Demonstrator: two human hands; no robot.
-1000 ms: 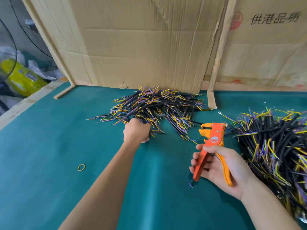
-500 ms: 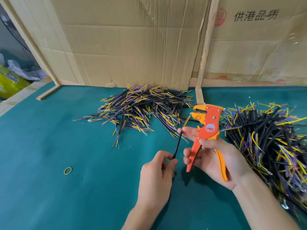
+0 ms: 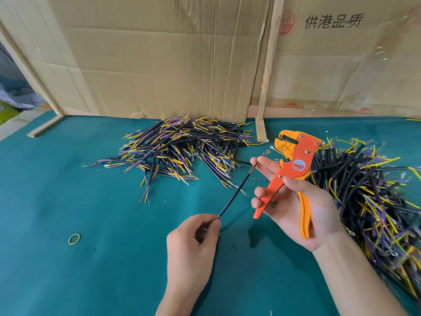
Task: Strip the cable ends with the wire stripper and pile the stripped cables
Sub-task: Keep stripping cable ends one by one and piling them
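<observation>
My left hand [image 3: 193, 238] pinches the near end of one black cable [image 3: 237, 192], which slants up and right. My right hand [image 3: 293, 201] grips the orange wire stripper [image 3: 293, 169] by its handles, jaws pointing up and left, and its fingertips also touch the cable's far end, where coloured wires and a ring terminal show. A heap of cables [image 3: 182, 147] with yellow and purple wire ends lies at the back centre. A bigger heap of black cables [image 3: 369, 201] spreads along the right side, partly behind my right forearm.
The table is covered with green felt [image 3: 68, 201]. A yellow rubber band [image 3: 74, 238] lies at the left. Cardboard walls [image 3: 159, 55] and a wooden post [image 3: 266, 71] close the back. Small insulation scraps [image 3: 233, 247] dot the felt.
My left hand left the back heap with one cable and brought it toward the stripper. It now holds the cable lower and further left, and my right fingertips touch the far end.
</observation>
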